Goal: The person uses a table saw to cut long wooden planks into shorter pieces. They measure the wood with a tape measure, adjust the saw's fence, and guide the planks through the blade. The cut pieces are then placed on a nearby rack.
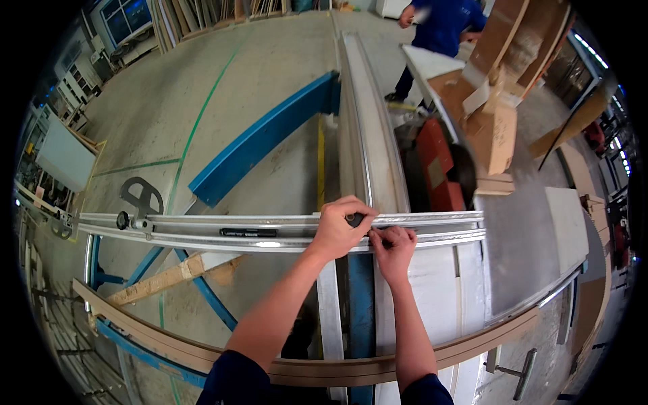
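A long aluminium fence rail [182, 221] with a channel along it crosses in front of me. My left hand [339, 228] is closed over its middle, thumb and fingers around a small black round piece [354, 219] that looks like a knob. Just right of it, my right hand [393, 248] has its fingertips pinched together at the rail's near edge; what they hold, if anything, is too small to make out. In the channel to the left lies a black marker pen [248, 232]. Farther left, a grey metal stop [143, 202] with a black knob [123, 220] sits on the rail.
Beyond the rail a blue curved arm [266, 138] reaches to a long metal slide [368, 121]. A red machine part [439, 165] and cardboard pieces [496, 128] stand right. A person [442, 30] in blue works behind. A long brown strip [466, 347] runs close to me.
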A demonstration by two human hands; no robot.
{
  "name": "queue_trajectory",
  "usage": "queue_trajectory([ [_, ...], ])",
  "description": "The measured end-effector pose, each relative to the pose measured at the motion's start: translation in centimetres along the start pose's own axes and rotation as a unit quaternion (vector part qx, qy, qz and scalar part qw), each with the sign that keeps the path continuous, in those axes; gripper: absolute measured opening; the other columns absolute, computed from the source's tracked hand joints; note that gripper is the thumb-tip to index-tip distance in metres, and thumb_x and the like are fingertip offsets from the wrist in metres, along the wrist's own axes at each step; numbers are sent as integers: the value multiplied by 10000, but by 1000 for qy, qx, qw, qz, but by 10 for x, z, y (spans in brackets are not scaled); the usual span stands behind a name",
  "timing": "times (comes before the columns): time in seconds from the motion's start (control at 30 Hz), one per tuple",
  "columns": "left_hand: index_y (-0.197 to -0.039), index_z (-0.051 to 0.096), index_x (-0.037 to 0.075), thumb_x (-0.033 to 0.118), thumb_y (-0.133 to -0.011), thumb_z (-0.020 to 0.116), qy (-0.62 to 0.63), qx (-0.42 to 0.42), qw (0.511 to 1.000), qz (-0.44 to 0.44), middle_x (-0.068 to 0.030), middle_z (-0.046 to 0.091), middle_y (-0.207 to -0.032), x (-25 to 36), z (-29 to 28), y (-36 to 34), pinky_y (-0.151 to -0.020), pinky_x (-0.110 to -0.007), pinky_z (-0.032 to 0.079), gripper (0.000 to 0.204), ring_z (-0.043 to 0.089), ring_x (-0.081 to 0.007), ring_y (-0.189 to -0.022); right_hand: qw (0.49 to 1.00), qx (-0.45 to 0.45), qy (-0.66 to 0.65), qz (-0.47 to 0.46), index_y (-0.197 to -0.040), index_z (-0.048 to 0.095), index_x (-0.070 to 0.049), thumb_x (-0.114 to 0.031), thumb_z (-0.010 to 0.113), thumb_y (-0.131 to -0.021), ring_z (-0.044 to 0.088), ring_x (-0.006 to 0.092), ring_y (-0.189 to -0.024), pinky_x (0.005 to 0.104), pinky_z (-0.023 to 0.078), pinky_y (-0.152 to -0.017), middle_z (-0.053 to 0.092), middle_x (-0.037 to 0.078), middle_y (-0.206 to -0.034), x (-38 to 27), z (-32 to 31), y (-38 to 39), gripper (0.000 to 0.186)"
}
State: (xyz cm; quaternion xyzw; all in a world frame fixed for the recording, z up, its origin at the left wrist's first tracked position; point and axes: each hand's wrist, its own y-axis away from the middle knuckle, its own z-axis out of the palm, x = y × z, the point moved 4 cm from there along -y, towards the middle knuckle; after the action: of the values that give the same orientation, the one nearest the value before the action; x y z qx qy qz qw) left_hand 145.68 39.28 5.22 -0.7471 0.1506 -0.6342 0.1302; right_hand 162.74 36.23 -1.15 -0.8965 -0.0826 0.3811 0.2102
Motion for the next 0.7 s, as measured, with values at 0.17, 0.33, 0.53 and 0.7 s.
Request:
queue_trajectory([
  [0.17,-958,779,26,94,-842,761,-6,-31,999,-21,-111,725,-931,4,-3,0,-820,-324,533,135,703,-239,-881,997,-54,-47,-4,-954,786,-71,-189,791,-858,658,220,-865,383,458,-909,719,61,-876,10,-7,-5,153],
  [0.33,-1326,648,103,149,-858,761,-83,-54,993,-57,-188,656,-1224,11,-1,14,-995,-413,497,484,634,-360,-1155,985,-164,-49,-22,-1254,693,-73,-216,770,-874,654,346,-1146,434,494,-1025,692,175,-1239,-23,-28,61,413],
  [0.53,-1473,522,103,155,-885,727,-156,-30,987,-32,-215,595,-1353,51,-32,116,-1075,-454,465,625,548,-403,-1282,927,-353,57,-117,-1382,606,-95,-437,687,-922,590,372,-1264,483,479,-1062,607,177,-1387,-107,-50,226,579],
  [0.7,-1355,624,40,424,-889,742,-261,-190,940,-114,-244,633,-1298,32,-100,284,-1045,-458,483,616,602,-413,-1210,907,-330,191,-179,-1541,378,-88,-668,618,-896,423,352,-1432,562,275,-1204,472,158,-1524,-145,-66,300,900],
])
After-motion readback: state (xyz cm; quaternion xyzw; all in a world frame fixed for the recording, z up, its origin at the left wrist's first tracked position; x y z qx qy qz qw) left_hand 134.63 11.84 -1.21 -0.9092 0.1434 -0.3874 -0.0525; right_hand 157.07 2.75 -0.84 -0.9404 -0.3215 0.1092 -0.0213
